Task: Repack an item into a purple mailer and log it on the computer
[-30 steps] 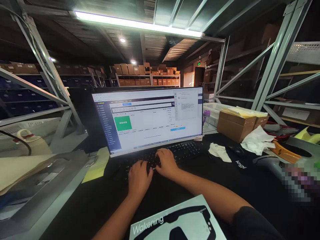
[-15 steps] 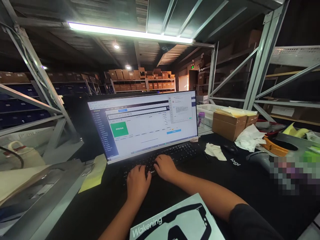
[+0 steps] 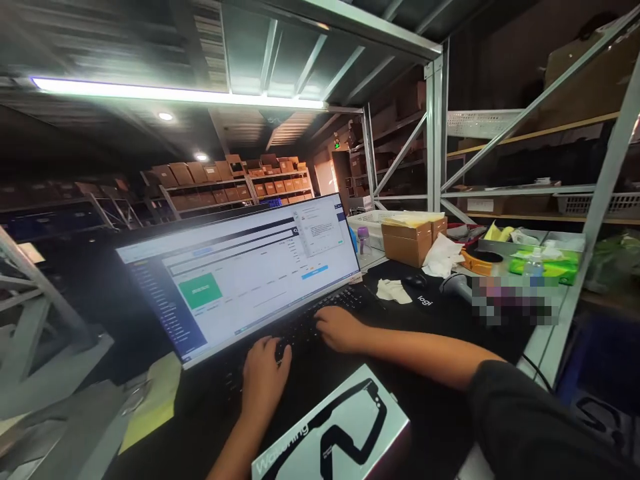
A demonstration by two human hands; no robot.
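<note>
My left hand rests on the left part of the black keyboard, fingers apart and holding nothing. My right hand lies farther right on the keys, its fingers lightly bent and no object in it. Behind the keyboard stands a lit monitor showing a page with a green block and a small chat-like window. Close to me, below my hands, lies a white box printed with "Wakening" and a black glasses-like shape; neither hand touches it.
On the right are a crumpled tissue, a black mouse, a handheld scanner, a cardboard box, an orange tape roll and a spray bottle. Yellow paper lies on the left. Metal shelf posts frame the desk.
The view has turned right and tilted, so the monitor sits farther left. My right hand has shifted rightward along the keyboard, away from my left hand. The left stays on the keys.
</note>
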